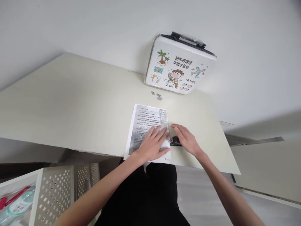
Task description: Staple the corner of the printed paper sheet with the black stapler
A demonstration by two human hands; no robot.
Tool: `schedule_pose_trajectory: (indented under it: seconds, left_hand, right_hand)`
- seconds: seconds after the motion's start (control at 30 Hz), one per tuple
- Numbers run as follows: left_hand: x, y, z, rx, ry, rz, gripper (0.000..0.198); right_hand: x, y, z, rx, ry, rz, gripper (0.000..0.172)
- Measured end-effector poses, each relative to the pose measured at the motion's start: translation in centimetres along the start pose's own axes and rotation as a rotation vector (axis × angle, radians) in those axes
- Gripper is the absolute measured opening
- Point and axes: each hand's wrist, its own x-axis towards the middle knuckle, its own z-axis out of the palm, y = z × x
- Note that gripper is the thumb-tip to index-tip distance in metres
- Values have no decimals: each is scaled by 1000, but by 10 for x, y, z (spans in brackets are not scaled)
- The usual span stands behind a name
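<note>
A printed paper sheet (147, 125) lies on the pale table (70, 106) near its front edge. My left hand (152, 144) rests flat on the lower part of the sheet, fingers spread. My right hand (185, 139) lies over a small black stapler (175, 141) at the sheet's right edge, its fingers stretched over the stapler's top. The stapler's jaw touches the paper's right margin. Most of the stapler is hidden under the hand.
A white cartoon-printed case (178, 67) with a black handle leans against the wall at the table's back. A few loose staple strips (158, 96) lie in front of it. At lower left is a perforated metal rack (61, 188) and a drawer with a red item (14, 199).
</note>
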Motion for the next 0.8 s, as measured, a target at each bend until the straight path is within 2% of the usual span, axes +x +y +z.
schedule_pose_trajectory:
  seconds: [0.8]
  left_hand:
    - [1,3,3,-3,-2,-18,74]
  right_hand:
    - [1,-3,7,-245,-27,-76,46]
